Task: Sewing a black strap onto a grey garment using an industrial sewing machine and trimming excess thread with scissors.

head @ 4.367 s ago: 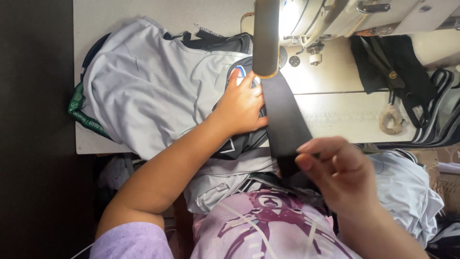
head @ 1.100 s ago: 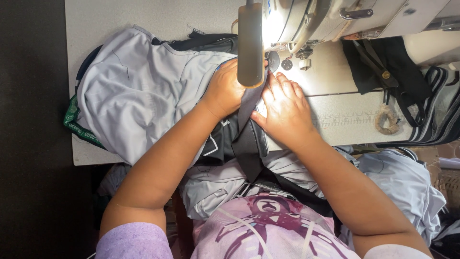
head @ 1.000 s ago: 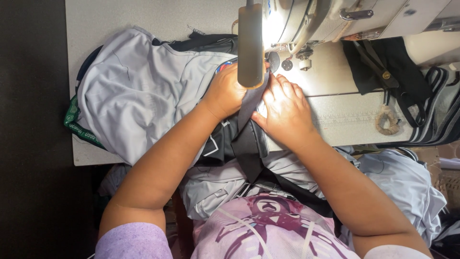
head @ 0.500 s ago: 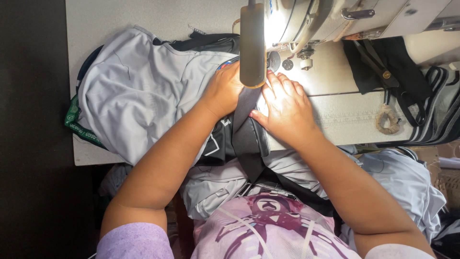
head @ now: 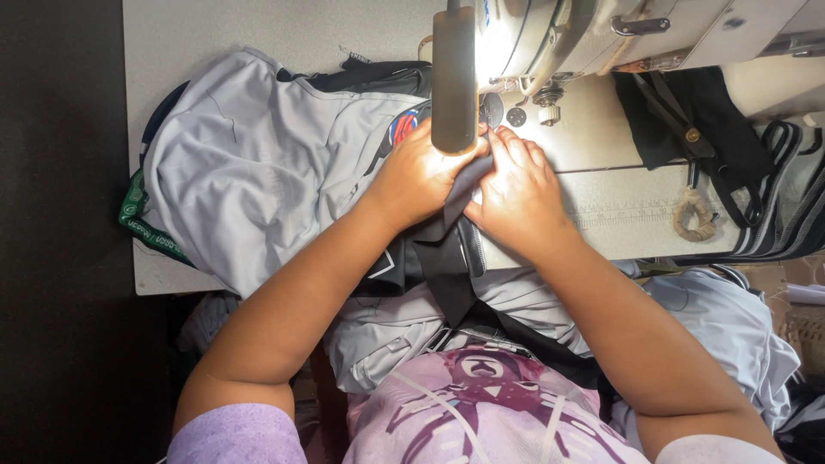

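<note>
both hands now drawn close at the needle, no longer apart. left hand (head: 418, 174) and right hand (head: 516, 193) pressed flat, fingers spread, on black strip (head: 447, 258) over grey cloth (head: 258, 172); feeding under foot, probably.

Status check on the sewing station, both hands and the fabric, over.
Left hand and right hand pressed flat on the dark strip, side by side at the sewing machine. Lamp arm hides the needle area. Grey garment bunched left.
</note>
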